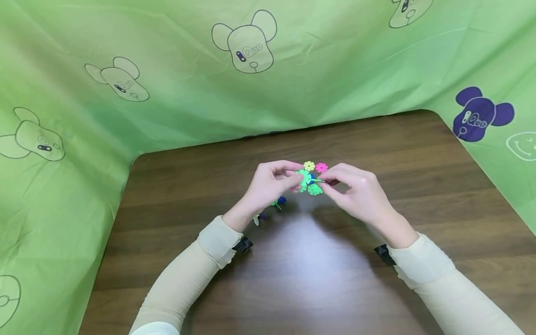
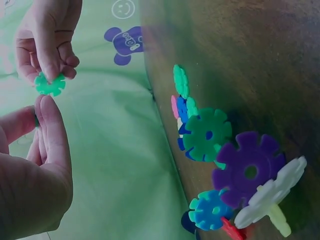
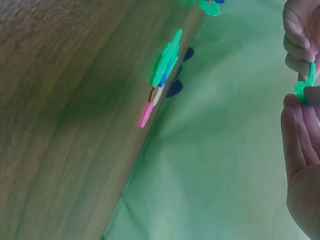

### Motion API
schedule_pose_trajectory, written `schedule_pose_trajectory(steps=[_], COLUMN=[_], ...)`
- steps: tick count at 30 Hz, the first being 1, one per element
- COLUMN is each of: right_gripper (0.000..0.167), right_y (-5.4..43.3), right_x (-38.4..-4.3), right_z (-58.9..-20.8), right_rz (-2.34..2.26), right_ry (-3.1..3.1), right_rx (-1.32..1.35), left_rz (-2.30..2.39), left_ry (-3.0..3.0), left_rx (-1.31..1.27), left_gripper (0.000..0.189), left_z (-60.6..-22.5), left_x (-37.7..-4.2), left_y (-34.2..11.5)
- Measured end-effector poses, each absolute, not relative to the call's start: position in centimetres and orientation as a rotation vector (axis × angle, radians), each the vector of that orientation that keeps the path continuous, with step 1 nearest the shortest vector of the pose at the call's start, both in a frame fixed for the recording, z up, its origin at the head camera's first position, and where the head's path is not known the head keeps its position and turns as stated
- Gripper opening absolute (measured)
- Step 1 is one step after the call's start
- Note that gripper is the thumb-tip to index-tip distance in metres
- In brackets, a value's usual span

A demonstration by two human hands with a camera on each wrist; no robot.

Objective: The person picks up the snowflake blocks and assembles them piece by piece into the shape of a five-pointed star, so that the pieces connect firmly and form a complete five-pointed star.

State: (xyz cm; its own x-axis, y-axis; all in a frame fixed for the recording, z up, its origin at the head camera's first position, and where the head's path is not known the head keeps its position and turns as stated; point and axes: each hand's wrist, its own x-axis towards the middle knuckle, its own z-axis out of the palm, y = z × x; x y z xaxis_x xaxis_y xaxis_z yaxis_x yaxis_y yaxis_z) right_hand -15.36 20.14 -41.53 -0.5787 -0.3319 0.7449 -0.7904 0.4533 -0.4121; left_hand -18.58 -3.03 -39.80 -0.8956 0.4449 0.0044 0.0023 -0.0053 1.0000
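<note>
My left hand (image 1: 270, 184) pinches a green notched snowflake disc (image 1: 303, 177) between thumb and fingers, its face turned to the head camera. Opposite it, my right hand (image 1: 361, 188) pinches a second green snowflake disc (image 2: 50, 85), which looks edge-on in the head view. The two discs meet edge to edge or nearly so; whether their notches are joined I cannot tell. Beneath and behind them lie loose discs on the table: a yellow disc (image 1: 309, 165), a pink disc (image 1: 321, 167) and a green disc (image 1: 315, 190), with blue partly hidden.
Under my left wrist stands a cluster of joined discs, with a purple disc (image 2: 250, 170), a white disc (image 2: 272, 192), a dark green disc (image 2: 207, 134) and a blue disc (image 2: 209, 210). The brown wooden table (image 1: 293, 279) meets a green printed curtain (image 1: 176, 116) at its far and side edges.
</note>
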Motion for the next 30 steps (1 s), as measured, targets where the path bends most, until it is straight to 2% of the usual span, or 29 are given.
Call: schedule_pose_trajectory(steps=[11,18,24,30], right_gripper=[0.020,0.032,0.034,0.046], right_y=[19.9,19.6,19.2,20.6], right_x=[-15.4,-15.5,-15.8,-17.0], right_z=[-41.7,-41.8,-41.3,-40.8], right_rz=[0.896,0.877,0.889,0.927], right_ry=[-2.113,-2.094,-2.114,-2.503], right_rx=[0.950,1.024,1.053,0.935], left_rz=[1.900,1.898,1.932,1.992], left_ry=[2.106,2.094,2.061,2.009], left_rx=[0.544,0.515,0.470,0.412], left_gripper=[0.020,0.017,0.016,0.020], left_z=[-40.4,-40.4,-40.5,-40.8], left_x=[-18.3,-18.2,-18.3,-18.7], left_y=[-2.8,-2.6,-2.9,-3.8])
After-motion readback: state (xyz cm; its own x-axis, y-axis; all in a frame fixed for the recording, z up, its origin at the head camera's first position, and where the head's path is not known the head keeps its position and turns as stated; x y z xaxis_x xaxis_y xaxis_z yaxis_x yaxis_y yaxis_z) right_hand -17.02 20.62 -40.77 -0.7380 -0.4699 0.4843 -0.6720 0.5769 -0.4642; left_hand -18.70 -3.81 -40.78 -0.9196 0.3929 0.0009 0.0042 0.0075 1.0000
